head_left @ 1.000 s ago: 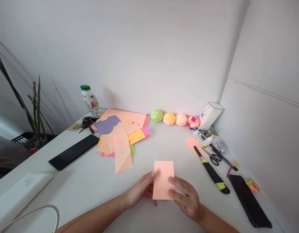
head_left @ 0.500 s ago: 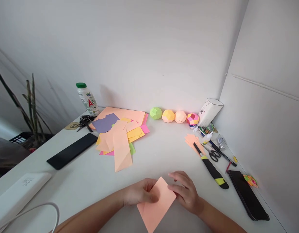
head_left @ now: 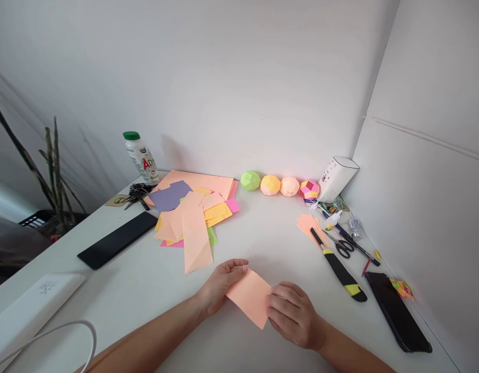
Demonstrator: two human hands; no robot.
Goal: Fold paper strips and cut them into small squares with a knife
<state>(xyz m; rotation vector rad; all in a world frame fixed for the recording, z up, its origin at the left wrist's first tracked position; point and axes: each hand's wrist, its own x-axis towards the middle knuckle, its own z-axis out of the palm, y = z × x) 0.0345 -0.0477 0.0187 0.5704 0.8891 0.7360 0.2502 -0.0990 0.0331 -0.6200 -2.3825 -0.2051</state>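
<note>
A peach-coloured piece of paper (head_left: 248, 297) is held in the air over the front of the table between both hands. My left hand (head_left: 222, 284) pinches its upper left corner, thumb on top. My right hand (head_left: 294, 314) grips the right edge, its fingers curled over that side and hiding part of it. Beyond the hands lies a loose pile of coloured paper, with a long peach strip (head_left: 198, 241) on top and a purple sheet (head_left: 170, 196) behind.
Several paper polyhedra, including a green one (head_left: 250, 181), line the wall. On the right lie a utility knife (head_left: 342, 274), scissors (head_left: 344, 248), a glue bottle (head_left: 333, 221) and a phone (head_left: 397, 312). A black slab (head_left: 118, 240), a white device (head_left: 39, 305) and a bottle (head_left: 142, 159) are at left.
The peach paper has been turned and raised slightly, away from me. My left hand has shifted to its corner, and my right fingers have closed on the right edge.
</note>
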